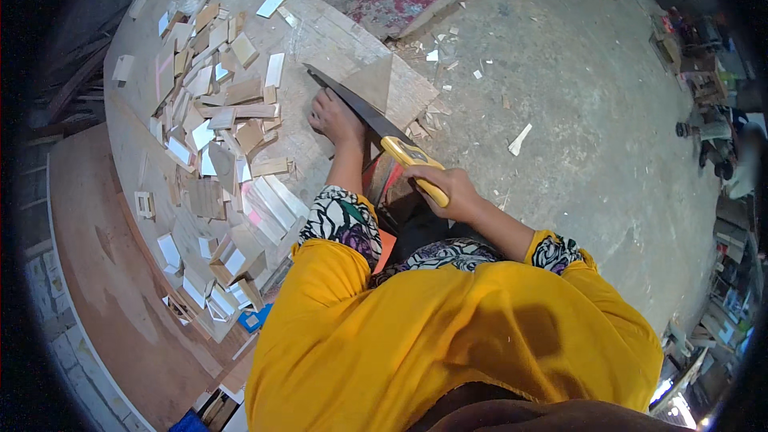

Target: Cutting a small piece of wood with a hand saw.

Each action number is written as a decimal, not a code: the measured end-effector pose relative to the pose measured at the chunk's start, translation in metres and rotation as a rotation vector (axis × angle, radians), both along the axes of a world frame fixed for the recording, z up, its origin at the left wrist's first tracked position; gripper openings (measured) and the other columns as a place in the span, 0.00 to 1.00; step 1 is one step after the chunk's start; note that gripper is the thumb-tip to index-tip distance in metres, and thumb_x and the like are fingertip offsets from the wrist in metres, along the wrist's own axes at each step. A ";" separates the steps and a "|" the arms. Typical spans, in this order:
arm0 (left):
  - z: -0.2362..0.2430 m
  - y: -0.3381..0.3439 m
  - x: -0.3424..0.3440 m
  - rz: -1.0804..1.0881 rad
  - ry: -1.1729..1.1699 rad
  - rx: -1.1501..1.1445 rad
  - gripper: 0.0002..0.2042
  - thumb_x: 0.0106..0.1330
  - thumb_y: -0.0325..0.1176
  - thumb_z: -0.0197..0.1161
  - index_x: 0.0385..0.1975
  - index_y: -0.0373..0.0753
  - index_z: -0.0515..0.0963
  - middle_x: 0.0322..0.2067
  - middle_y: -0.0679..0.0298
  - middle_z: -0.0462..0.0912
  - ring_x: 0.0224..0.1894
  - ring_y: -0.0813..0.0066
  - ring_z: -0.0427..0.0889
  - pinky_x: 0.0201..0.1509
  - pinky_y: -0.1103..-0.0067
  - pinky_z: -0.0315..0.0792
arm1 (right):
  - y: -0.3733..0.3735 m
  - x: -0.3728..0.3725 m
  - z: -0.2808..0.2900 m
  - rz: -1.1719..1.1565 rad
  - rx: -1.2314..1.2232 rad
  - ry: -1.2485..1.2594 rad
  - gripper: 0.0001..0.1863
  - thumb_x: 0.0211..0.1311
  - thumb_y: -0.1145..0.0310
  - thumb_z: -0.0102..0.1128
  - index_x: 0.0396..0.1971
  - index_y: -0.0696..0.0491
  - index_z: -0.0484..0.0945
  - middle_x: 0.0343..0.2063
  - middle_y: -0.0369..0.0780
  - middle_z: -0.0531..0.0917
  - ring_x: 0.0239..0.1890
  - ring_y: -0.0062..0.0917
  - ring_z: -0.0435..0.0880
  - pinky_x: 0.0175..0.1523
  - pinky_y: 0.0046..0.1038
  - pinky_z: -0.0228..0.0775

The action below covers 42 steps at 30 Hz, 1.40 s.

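My right hand (454, 192) is wrapped round the yellow handle of a handsaw (360, 106). The dark blade slants up and left from the handle, over the near edge of a wooden worktop (320, 44). Close against the blade's left side, my left hand (336, 118) rests low on the worktop with its fingers curled. Whatever lies under those fingers is hidden. Just beyond the blade shows a darker tan triangular patch (374, 80); whether it is a thin board or a shadow I cannot tell.
Many wood offcuts (232, 112), some white-faced, are heaped on the worktop to the left. Pale strips (272, 208) lie nearer me. A brown sheet (120, 272) stretches along the far left. Scraps (520, 140) litter the concrete floor (592, 128), and clutter lines the right side.
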<state>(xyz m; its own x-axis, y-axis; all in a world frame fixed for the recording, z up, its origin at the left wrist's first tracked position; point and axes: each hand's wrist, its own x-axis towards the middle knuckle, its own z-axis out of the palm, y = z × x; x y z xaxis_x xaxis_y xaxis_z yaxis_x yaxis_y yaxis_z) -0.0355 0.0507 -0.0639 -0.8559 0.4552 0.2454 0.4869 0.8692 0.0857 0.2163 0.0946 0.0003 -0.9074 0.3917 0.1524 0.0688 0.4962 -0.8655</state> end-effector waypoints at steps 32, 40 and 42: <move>-0.002 0.007 -0.010 0.068 0.029 -0.024 0.11 0.62 0.32 0.50 0.44 0.42 0.71 0.46 0.63 0.72 0.54 0.65 0.69 0.55 0.62 0.61 | 0.009 0.030 0.002 0.042 -0.156 -0.012 0.19 0.53 0.77 0.60 0.46 0.47 0.74 0.35 0.43 0.82 0.32 0.35 0.84 0.37 0.28 0.74; -0.001 -0.003 0.008 -0.131 0.078 0.177 0.11 0.61 0.34 0.52 0.42 0.39 0.73 0.47 0.59 0.73 0.53 0.61 0.69 0.56 0.63 0.60 | 0.033 0.050 0.021 0.031 -0.417 0.083 0.18 0.53 0.75 0.59 0.47 0.50 0.74 0.43 0.41 0.80 0.47 0.31 0.79 0.55 0.28 0.66; 0.001 -0.007 0.014 -0.172 0.001 0.210 0.16 0.60 0.34 0.53 0.46 0.36 0.72 0.49 0.56 0.72 0.55 0.57 0.68 0.59 0.61 0.58 | 0.027 0.055 0.017 0.033 -0.405 0.035 0.18 0.53 0.76 0.59 0.47 0.50 0.74 0.43 0.41 0.80 0.47 0.31 0.80 0.55 0.28 0.67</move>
